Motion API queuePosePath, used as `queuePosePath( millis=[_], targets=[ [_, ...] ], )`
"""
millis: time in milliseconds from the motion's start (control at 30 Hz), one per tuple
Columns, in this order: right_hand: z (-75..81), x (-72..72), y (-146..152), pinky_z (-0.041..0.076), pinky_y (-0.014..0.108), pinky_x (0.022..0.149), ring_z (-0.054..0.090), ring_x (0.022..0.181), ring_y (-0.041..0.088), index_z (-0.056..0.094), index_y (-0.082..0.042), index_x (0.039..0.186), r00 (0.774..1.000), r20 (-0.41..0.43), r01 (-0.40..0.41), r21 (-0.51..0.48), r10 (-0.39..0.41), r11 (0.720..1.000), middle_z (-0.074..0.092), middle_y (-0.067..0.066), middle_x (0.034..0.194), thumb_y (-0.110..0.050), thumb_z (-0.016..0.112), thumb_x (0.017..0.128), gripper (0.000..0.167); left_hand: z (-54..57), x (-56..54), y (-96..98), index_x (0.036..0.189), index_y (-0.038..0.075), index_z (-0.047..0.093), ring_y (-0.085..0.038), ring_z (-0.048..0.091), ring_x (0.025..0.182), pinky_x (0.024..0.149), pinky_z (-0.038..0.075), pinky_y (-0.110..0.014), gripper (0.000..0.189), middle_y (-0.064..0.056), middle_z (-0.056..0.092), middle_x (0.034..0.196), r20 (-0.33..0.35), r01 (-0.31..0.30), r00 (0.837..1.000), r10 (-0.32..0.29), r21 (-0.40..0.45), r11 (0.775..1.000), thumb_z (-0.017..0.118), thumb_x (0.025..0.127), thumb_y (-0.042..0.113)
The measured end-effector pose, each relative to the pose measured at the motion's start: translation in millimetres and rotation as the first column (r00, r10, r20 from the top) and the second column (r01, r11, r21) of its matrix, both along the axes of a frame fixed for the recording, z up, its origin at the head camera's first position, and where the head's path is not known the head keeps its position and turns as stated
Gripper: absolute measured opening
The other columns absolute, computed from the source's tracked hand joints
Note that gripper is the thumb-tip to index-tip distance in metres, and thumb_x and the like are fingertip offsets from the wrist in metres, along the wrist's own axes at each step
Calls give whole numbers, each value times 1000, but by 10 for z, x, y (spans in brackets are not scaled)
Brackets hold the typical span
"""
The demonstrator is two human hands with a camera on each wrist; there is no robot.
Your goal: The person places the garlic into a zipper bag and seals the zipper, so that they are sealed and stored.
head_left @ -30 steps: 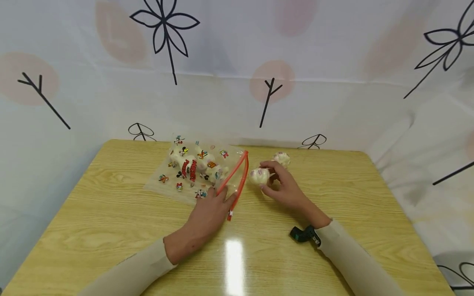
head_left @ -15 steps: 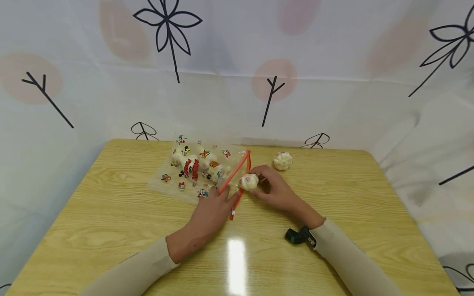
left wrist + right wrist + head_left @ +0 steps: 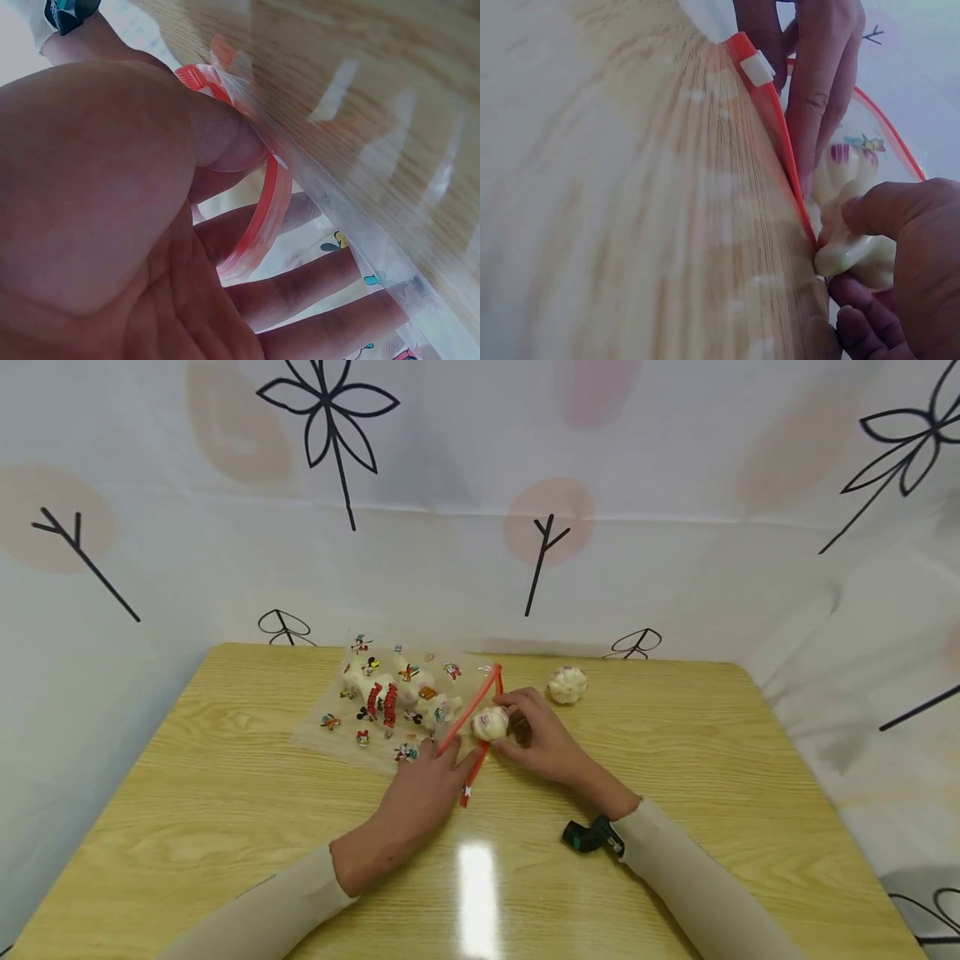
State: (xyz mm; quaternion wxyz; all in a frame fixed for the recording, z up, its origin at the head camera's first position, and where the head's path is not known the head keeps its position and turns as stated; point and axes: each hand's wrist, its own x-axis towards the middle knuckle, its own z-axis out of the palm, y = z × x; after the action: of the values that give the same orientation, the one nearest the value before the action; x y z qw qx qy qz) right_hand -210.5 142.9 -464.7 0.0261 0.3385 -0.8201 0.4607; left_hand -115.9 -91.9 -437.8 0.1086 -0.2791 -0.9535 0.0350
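A clear zip bag (image 3: 337, 735) with cartoon prints and a red zip edge lies on the table, its mouth spread apart. White garlic bulbs (image 3: 412, 692) show inside, partly hidden by the prints. My left hand (image 3: 422, 789) holds the mouth at the near side; in the left wrist view its thumb touches the red zip edge (image 3: 274, 195) and its fingers spread along the film. Between thumb and fingers my right hand (image 3: 546, 742) holds a garlic bulb (image 3: 490, 723) right at the mouth. In the right wrist view, that bulb's stem end (image 3: 836, 259) sits beside the red edge.
Another garlic bulb (image 3: 567, 685) stands on the wooden table (image 3: 645, 727), behind the right hand. A white slider (image 3: 758, 68) sits near the zip's end. Patterned cloth (image 3: 450, 568) hangs behind the table. A black device (image 3: 588, 835) is strapped to the right wrist.
My right hand has brought the garlic bulb leftward from beside the other bulb to the bag's mouth. The left hand and the bag have stayed in place.
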Motion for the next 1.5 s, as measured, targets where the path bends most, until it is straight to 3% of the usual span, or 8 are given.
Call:
queuePosePath(
  millis=[133,400,733,1100,1233,1500],
  targets=[
    [5,-12,-43,54,33,73,65,92,27,53,1,144,999,5,32,4,-32,999,57,15,131,-6,84,90,62,1,-6,4,150,20,61,-41,64,107,53,59,-39,52,-15,64,137,-21,12,1000,-12,3,1000,69,101,6],
    [13,43,-148,54,29,70,66,82,22,59,-5,137,993,45,111,11,-111,994,70,8,99,-12,88,89,57,6,6,2,149,21,63,-38,64,102,49,57,-37,50,-13,65,133,-41,13,999,-13,-6,1000,70,101,9],
    [-33,17,-328,59,32,73,66,84,22,65,-4,129,993,-37,109,-31,-110,994,61,15,108,-9,87,88,47,6,17,-9,152,24,60,-37,65,105,52,59,-40,50,-10,64,123,-20,-6,1000,5,-47,999,67,104,12],
    [-31,-17,-516,59,31,72,66,82,15,66,-9,112,988,64,143,-43,-140,989,70,5,95,-23,85,93,30,-10,-1,-4,149,23,61,-35,65,97,49,57,-38,47,-9,64,127,-45,6,999,-7,-38,999,67,104,11],
    [-14,-36,-566,58,30,72,67,83,14,68,-12,115,987,69,149,-36,-146,988,72,4,97,-19,83,94,27,1,-3,4,144,22,65,-35,64,95,49,58,-38,42,-9,64,118,-60,10,998,-13,-41,999,67,104,11],
    [-34,-110,-653,55,29,68,64,76,16,72,-8,108,982,61,181,-27,-179,983,70,4,89,-8,80,91,18,5,-4,0,145,23,63,-36,63,96,48,56,-38,43,-9,64,117,-32,-6,999,5,-47,999,67,104,11]
  ],
)
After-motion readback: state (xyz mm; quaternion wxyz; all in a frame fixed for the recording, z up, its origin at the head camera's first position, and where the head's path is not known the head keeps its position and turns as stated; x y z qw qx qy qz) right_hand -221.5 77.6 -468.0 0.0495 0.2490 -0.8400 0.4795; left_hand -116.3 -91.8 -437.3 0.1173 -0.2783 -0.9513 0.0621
